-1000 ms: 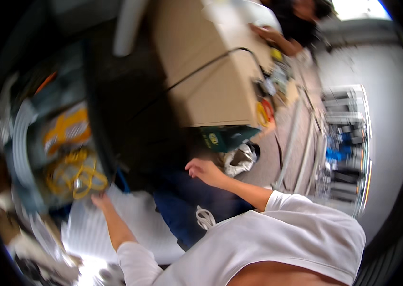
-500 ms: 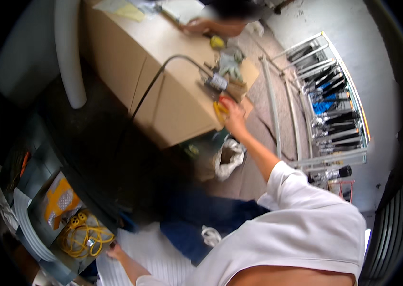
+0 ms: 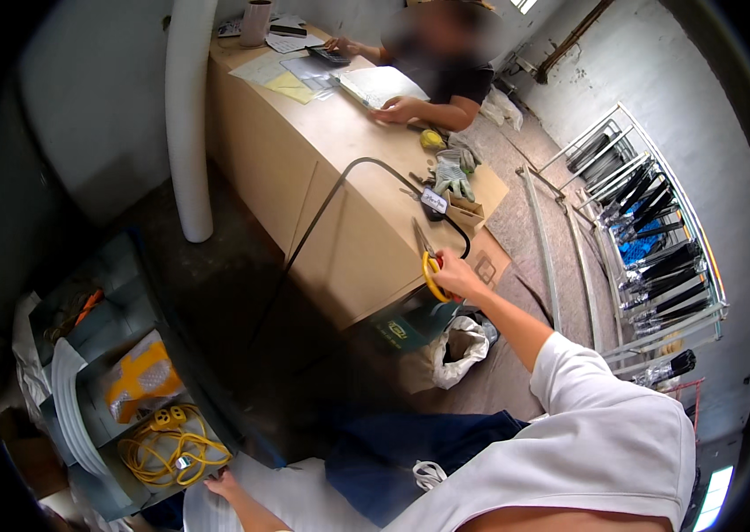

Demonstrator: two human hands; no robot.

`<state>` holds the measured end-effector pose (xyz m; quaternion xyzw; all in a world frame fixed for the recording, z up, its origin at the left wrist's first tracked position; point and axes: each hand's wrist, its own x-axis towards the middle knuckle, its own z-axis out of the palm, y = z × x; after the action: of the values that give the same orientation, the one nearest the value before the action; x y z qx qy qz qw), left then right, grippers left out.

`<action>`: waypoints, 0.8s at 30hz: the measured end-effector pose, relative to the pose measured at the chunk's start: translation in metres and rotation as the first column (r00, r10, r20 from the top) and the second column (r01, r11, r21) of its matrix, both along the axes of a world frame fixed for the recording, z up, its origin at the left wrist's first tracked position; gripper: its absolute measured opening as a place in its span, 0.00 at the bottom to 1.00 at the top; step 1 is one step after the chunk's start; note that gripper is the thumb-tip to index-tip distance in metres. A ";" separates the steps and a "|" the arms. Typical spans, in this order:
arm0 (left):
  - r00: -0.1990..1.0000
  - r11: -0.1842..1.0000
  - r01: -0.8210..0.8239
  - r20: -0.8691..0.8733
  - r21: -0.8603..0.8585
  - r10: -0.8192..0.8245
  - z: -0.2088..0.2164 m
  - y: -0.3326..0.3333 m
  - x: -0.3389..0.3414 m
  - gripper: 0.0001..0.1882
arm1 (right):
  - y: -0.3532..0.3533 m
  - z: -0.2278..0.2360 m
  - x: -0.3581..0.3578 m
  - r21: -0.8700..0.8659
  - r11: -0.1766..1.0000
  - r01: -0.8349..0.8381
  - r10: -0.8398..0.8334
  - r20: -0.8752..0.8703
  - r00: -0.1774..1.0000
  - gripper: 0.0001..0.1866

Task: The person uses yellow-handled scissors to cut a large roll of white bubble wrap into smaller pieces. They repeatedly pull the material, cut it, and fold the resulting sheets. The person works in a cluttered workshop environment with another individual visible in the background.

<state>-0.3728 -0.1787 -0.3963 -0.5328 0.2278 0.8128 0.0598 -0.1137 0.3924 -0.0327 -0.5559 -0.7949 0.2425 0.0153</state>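
Note:
My right hand (image 3: 456, 273) is closed round the yellow handles of a pair of scissors (image 3: 430, 264), at the near end of a pale wooden desk (image 3: 339, 213). The blades point away from me, toward the desk top. Low on the left, my left hand (image 3: 226, 486) is at the near corner of a grey divided bin (image 3: 140, 306), its fingers curled at the edge and partly hidden. Inside the bin lie a coiled yellow extension cord (image 3: 181, 450), a yellow-and-white wrapped packet (image 3: 146, 377) and curved white strips (image 3: 73, 403).
Across the desk a person (image 3: 459, 75) holds an open book (image 3: 382, 86). Grey gloves (image 3: 455, 173), a yellow tape measure (image 3: 432, 139) and a black cable (image 3: 339, 177) lie on the desk. A white sack (image 3: 462, 353) and green box (image 3: 410, 326) stand below; a metal rack (image 3: 659, 230) is right.
The view has shifted, so the desk, bin and rack appear lower and further right. The scissors' blades now show clearly beyond my right hand. The person's book has come into view.

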 end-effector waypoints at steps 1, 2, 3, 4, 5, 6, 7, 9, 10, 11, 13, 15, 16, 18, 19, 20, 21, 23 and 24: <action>1.000 1.000 0.020 0.005 -0.009 -0.020 -0.005 0.002 -0.001 0.26 | -0.011 0.000 0.009 -0.037 0.999 -0.003 0.000 -0.099 0.995 0.22; 0.999 0.999 0.039 0.009 -0.018 -0.039 -0.009 0.003 -0.001 0.26 | -0.021 0.002 0.016 -0.073 0.997 -0.011 -0.003 -0.199 0.980 0.21; 0.998 0.997 0.065 0.013 -0.030 -0.065 -0.013 0.005 -0.001 0.27 | -0.032 0.003 0.021 -0.171 0.984 -0.057 0.013 -0.248 0.969 0.19; 0.993 0.993 0.114 0.036 -0.039 -0.112 -0.013 0.007 -0.001 0.26 | -0.047 0.007 0.022 -0.269 0.957 -0.105 0.020 -0.301 0.953 0.17; 0.985 0.986 0.163 0.059 -0.046 -0.160 -0.014 0.010 0.000 0.25 | -0.069 0.014 0.024 -0.424 0.894 -0.143 -0.050 -0.412 0.910 0.15; 0.972 0.974 0.222 0.088 -0.047 -0.217 -0.016 0.016 0.003 0.24 | -0.085 0.014 0.033 -0.455 0.865 -0.214 -0.051 -0.502 0.863 0.13; 0.967 0.971 0.234 0.114 -0.049 -0.228 -0.021 0.013 0.005 0.23 | -0.103 0.019 0.035 -0.515 0.828 -0.222 -0.060 -0.475 0.878 0.12; 0.956 0.966 0.253 0.168 -0.057 -0.240 -0.038 0.007 0.008 0.22 | -0.131 0.019 0.044 -0.621 0.736 -0.269 -0.044 -0.440 0.897 0.10; 0.911 0.895 0.397 -0.207 0.203 -0.357 -0.052 -0.027 0.010 0.22 | -0.142 0.016 0.037 -0.667 0.659 -0.349 0.012 -0.454 0.891 0.09; 0.744 0.731 0.593 -0.579 0.339 -0.334 -0.068 -0.071 0.013 0.22 | -0.153 0.013 0.028 -0.692 0.604 -0.396 0.095 -0.430 0.898 0.08; 0.475 0.444 0.815 -0.868 0.371 -0.147 -0.073 -0.095 0.029 0.21 | -0.179 0.001 0.033 -0.747 0.537 -0.393 0.161 -0.367 0.916 0.07; 0.842 0.862 0.452 -0.427 0.229 -0.329 -0.052 -0.099 0.056 0.21 | -0.202 -0.019 0.056 -0.798 0.471 -0.375 0.126 -0.360 0.924 0.05; 0.937 0.941 0.338 -0.078 -0.030 -0.339 -0.038 -0.087 0.065 0.21 | -0.211 -0.020 0.069 -0.833 0.424 -0.356 0.071 -0.361 0.930 0.05; 0.949 0.941 0.315 0.020 -0.120 -0.315 -0.013 -0.099 0.068 0.22 | -0.230 -0.028 0.069 -0.842 0.351 -0.409 0.095 -0.402 0.911 0.06; 0.953 0.946 0.301 0.006 -0.122 -0.302 -0.004 -0.106 0.062 0.23 | -0.242 -0.042 0.064 -0.778 0.403 -0.482 0.176 -0.451 0.875 0.06; 0.960 0.952 0.272 -0.022 -0.140 -0.278 0.006 -0.124 0.062 0.24 | -0.249 -0.052 0.049 -0.725 0.413 -0.551 0.252 -0.491 0.834 0.06; 0.964 0.954 0.251 -0.044 -0.161 -0.261 0.019 -0.145 0.069 0.24 | -0.262 -0.062 0.039 -0.694 0.380 -0.612 0.324 -0.519 0.791 0.05; 0.963 0.950 0.230 -0.090 -0.209 -0.253 0.038 -0.167 0.075 0.26 | -0.291 -0.078 0.021 -0.801 0.285 -0.526 0.248 -0.469 0.848 0.06; 0.964 0.950 0.201 -0.124 -0.238 -0.235 0.051 -0.179 0.085 0.27 | -0.308 -0.083 0.008 -0.908 0.220 -0.356 0.133 -0.334 0.933 0.07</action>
<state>-0.2875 -0.3578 -0.3449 -0.4446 0.3791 0.8084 0.0717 -0.1061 0.0842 -0.1159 -0.2926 -0.5564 0.7221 -0.2888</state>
